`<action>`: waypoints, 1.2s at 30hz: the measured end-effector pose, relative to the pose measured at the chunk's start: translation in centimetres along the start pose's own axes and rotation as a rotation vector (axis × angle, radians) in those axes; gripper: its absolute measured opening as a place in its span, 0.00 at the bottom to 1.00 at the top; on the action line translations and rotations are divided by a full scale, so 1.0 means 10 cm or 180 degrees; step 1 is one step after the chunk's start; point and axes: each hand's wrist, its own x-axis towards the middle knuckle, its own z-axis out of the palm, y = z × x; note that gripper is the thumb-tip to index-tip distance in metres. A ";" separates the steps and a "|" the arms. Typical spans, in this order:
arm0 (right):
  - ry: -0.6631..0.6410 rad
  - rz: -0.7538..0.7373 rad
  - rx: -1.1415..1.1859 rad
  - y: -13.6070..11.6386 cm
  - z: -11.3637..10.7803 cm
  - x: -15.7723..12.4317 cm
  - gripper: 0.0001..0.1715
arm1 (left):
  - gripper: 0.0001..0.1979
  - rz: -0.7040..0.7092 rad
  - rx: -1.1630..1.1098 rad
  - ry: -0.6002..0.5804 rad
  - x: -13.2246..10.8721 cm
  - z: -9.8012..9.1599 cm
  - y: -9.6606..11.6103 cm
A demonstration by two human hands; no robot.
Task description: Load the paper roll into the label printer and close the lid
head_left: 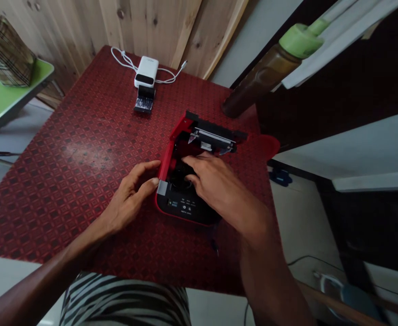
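Note:
A small red and black label printer (189,206) stands on the table with its lid (215,131) raised, showing a metal bar under it. My left hand (131,194) holds the printer's left side, thumb at the grey corner piece (162,187) and fingers curled along the red edge. My right hand (212,179) reaches down into the open compartment, thumb and fingers bent around something dark in there. The fingertips are partly hidden, so what they hold cannot be made out.
On the red patterned table (76,181) lie a white power bank (147,70) with a white cable and a small dark printed piece (144,100). A brown bottle with a green cap (301,41) stands at the back right. A plaid bag (7,52) sits on a green table (15,97).

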 end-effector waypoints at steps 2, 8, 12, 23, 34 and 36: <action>0.0271 -0.0303 0.0356 0.06 -0.03 -0.11 0.28 | 0.26 0.0032 0.0024 -0.0017 0.00 -0.01 0.02; 0.0512 -0.1062 0.0777 0.15 -0.15 -0.37 0.19 | 0.27 0.0025 -0.0253 0.0024 0.01 -0.05 0.04; 0.0978 -0.1045 0.0766 0.10 -0.08 -0.38 0.13 | 0.26 0.0382 -0.0225 0.0474 0.14 -0.07 0.21; 0.2333 -0.0813 -0.0144 -0.15 0.24 -0.73 0.09 | 0.18 0.1368 0.0633 0.0363 0.80 0.21 0.69; 0.2385 -0.0282 -0.0015 -0.26 0.44 -0.85 0.07 | 0.34 0.0279 -0.0184 0.0361 0.24 0.19 0.23; 0.2306 -0.0231 0.0038 -0.26 0.47 -0.86 0.09 | 0.33 0.0172 -0.0283 0.0146 0.21 0.20 0.21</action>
